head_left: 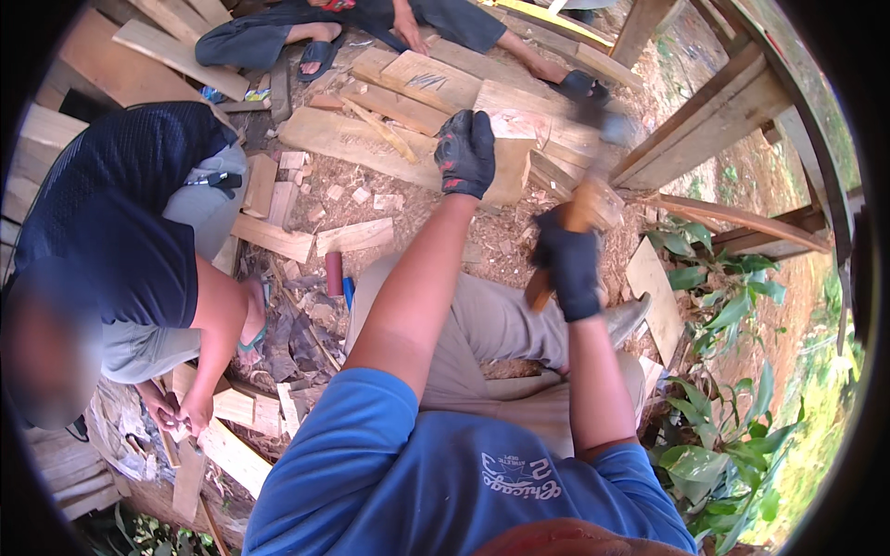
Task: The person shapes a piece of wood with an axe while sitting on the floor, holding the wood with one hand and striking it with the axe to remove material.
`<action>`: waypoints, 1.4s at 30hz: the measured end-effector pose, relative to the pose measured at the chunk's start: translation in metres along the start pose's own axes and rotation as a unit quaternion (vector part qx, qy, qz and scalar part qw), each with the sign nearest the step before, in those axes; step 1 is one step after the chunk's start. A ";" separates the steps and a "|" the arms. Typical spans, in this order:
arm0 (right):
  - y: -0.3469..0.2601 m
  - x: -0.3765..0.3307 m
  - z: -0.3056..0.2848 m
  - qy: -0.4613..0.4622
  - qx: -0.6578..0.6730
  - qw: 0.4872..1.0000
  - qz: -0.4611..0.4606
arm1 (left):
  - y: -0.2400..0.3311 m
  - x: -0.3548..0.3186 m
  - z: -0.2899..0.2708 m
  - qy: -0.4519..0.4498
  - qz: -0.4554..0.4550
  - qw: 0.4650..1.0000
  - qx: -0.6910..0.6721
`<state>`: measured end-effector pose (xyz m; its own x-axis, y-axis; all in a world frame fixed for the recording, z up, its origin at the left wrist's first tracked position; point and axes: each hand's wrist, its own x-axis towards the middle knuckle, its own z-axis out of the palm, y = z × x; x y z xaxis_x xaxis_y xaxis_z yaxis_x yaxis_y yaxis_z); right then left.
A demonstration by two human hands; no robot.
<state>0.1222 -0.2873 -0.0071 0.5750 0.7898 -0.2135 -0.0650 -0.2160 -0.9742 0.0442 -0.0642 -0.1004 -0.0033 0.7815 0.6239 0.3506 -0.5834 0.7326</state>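
Head view. Right hand, gloved: I had it clamped round a hammer, blurred, right of the left hand. Left hand, gloved: at a board; whether gripping, I could not tell. Offcuts: strewn between left hand and co-worker.

Dirt ground, leafy plants

Daylight glares at lower right, the hammer smears with motion, edges bow.
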 end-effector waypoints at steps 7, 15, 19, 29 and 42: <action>-0.043 -0.024 -0.009 -0.034 0.026 0.999 0.001 | -0.011 0.002 -0.005 -0.017 -0.029 0.999 0.020; -0.129 -0.058 -0.044 -0.078 0.235 0.878 -0.409 | -0.001 0.001 -0.003 0.015 0.014 1.000 -0.010; -0.008 -0.007 -0.013 0.044 0.043 0.990 -0.127 | -0.004 0.002 0.000 0.013 -0.005 1.000 -0.010; -0.007 -0.016 -0.044 0.041 0.143 0.989 0.006 | -0.030 -0.001 0.009 0.010 -0.016 0.999 0.028; 0.046 0.009 0.019 0.003 -0.068 0.995 0.069 | -0.003 0.003 -0.004 -0.027 -0.027 0.999 0.016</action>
<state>0.1091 -0.2789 -0.0551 0.5729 0.7439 -0.3441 -0.0331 -0.3984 -0.9166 0.0392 -0.0613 -0.0999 0.0276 0.8231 0.5673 0.3809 -0.5333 0.7553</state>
